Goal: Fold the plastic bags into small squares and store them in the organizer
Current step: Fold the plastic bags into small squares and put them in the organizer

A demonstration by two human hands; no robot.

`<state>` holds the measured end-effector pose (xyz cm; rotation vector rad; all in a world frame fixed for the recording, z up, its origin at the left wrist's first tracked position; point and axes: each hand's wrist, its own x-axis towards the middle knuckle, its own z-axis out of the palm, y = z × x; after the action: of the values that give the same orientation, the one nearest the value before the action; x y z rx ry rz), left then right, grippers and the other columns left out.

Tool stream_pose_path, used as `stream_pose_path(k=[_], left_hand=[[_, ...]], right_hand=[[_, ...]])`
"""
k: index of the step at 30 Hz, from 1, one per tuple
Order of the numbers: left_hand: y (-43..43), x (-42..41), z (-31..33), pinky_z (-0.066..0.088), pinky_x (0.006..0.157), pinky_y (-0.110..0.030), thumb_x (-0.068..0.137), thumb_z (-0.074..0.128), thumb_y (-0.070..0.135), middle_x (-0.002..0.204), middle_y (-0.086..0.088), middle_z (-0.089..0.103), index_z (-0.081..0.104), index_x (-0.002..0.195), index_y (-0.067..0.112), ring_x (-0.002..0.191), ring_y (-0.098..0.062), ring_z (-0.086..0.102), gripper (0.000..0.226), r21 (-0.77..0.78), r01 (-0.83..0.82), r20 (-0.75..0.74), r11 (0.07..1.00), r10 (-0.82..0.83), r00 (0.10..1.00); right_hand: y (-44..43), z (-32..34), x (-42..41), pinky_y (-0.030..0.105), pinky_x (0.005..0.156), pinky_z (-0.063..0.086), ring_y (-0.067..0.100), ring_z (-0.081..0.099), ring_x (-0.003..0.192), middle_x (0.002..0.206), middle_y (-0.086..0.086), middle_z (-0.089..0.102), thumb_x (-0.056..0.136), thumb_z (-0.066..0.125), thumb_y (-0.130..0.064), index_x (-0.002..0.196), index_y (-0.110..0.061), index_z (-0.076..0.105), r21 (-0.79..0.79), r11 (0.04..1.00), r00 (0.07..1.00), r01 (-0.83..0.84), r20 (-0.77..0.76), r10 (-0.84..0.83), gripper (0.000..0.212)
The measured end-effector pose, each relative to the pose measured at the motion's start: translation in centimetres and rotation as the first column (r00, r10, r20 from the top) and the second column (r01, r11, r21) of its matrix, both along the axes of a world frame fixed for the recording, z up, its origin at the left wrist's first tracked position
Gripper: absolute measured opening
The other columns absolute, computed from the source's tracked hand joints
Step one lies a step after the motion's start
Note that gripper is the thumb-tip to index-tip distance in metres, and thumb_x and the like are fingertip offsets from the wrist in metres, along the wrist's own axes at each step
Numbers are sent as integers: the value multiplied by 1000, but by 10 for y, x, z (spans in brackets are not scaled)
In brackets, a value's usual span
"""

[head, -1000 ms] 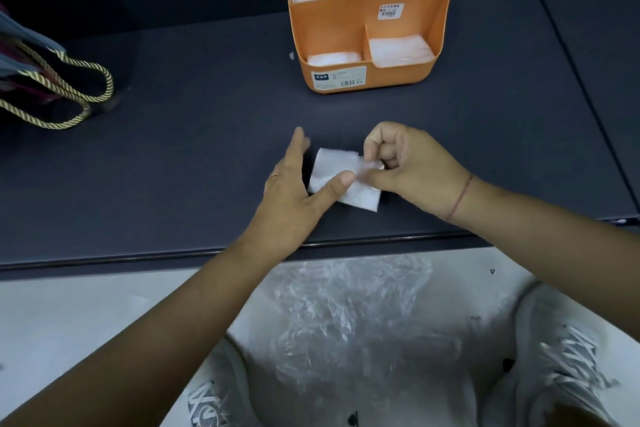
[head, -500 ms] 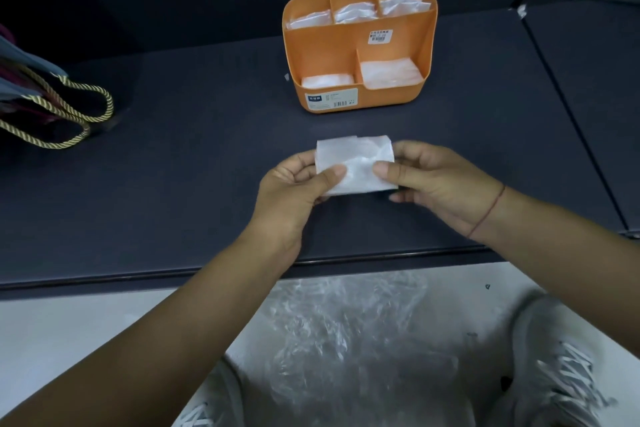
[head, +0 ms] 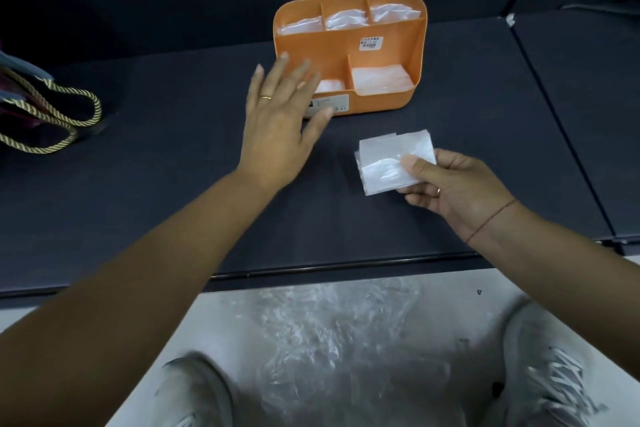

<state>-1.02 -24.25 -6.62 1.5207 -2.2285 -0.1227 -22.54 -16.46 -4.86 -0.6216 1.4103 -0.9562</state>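
My left grip (head: 280,114) released and is wide, organizer (head: 381,45) just ahead; right grip (head: 450,187) pinches the folded bag (head: 391,163): storing should follow.

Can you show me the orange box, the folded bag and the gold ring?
Orange box (head: 398,57): head view, on its middle wall.
Folded bag (head: 384,158): head view, its middle.
Gold ring (head: 266,97): head view, the band.

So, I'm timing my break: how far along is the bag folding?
Done: folded bags sit in all five compartments of the orange organizer. In hand: the right hand pinches one folded square over the table; the left hand hovers open by the organizer. Left: storing that square, then the crumpled plastic on the floor.
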Motion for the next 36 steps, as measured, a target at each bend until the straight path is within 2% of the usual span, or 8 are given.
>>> stream_pose_path(k=[2, 7, 20, 23, 26, 29, 31, 36], left_hand=[[-4, 2, -4, -5, 121, -37, 100, 26, 54, 149, -9, 46, 43, 146, 8, 148, -24, 24, 67, 63, 60, 123, 996, -68, 990], [21, -3, -7, 4, 122, -41, 101, 28, 52, 139, -13, 56, 47, 143, 5, 138, -26, 42, 66, 24, 137, 111, 990, -139, 984], [103, -27, -1, 18, 121, -33, 99, 36, 24, 140, -19, 53, 45, 141, -6, 135, -25, 43, 52, -7, 290, -171, 957, -287, 943], [107, -20, 8, 37, 111, -38, 96, 43, 16, 128, -18, 62, 59, 129, -5, 124, -25, 52, 41, -159, 224, -349, 961, -267, 898], [88, -4, 14, 35, 109, -40, 96, 52, 29, 139, -14, 48, 51, 136, 3, 130, -25, 43, 47, -195, 34, -351, 980, -102, 931], [61, 7, 11, 17, 121, -47, 93, 52, 54, 162, -9, 12, 17, 155, 12, 149, -22, 13, 83, 60, 27, -259, 998, -11, 966], [50, 10, 7, 18, 120, -53, 91, 51, 60, 165, -6, -1, 6, 157, 16, 152, -18, 4, 91, 169, 93, -250, 981, -49, 967], [57, 6, 5, 21, 121, -42, 92, 51, 60, 165, 1, 2, 8, 157, 15, 150, -7, 5, 90, 169, 61, -291, 984, -9, 957]], right_hand=[[3, -2, 2, 16, 53, 53, 6, 65, 55, 66, -2, 71, 90, 63, -13, 92, -10, 68, -5, 1000, 1000, -27, -10, 27, 6], [2, -1, 1, 15, 51, 49, 5, 63, 54, 64, -3, 70, 91, 63, -12, 90, -11, 68, -63, 996, 995, -70, -77, 65, 6], [-31, 35, -6, 14, 53, 45, 2, 57, 55, 61, -8, 68, 92, 61, -12, 90, -15, 68, -278, 942, 963, -187, -240, 120, 9], [-35, 32, 2, 12, 54, 44, -2, 57, 56, 63, -13, 68, 91, 62, -11, 92, -16, 69, -268, 926, 931, -267, -318, 177, 8], [-39, 25, 13, 10, 61, 46, -4, 61, 63, 79, -8, 70, 88, 67, -11, 93, -13, 71, -247, 924, 896, -291, -408, 173, 6], [-48, 15, 24, 20, 69, 48, 10, 62, 77, 83, -3, 68, 86, 70, -22, 85, -16, 71, -138, 896, 713, -422, -661, 233, 6], [-54, 10, 32, 33, 78, 51, 19, 61, 88, 96, 2, 64, 84, 69, -30, 78, -23, 69, -37, 878, 542, -477, -799, 261, 9], [-59, 12, 43, 37, 93, 34, 26, 51, 109, 126, 4, 45, 83, 67, -38, 92, -26, 63, 157, 855, 189, -493, -941, 282, 15]])
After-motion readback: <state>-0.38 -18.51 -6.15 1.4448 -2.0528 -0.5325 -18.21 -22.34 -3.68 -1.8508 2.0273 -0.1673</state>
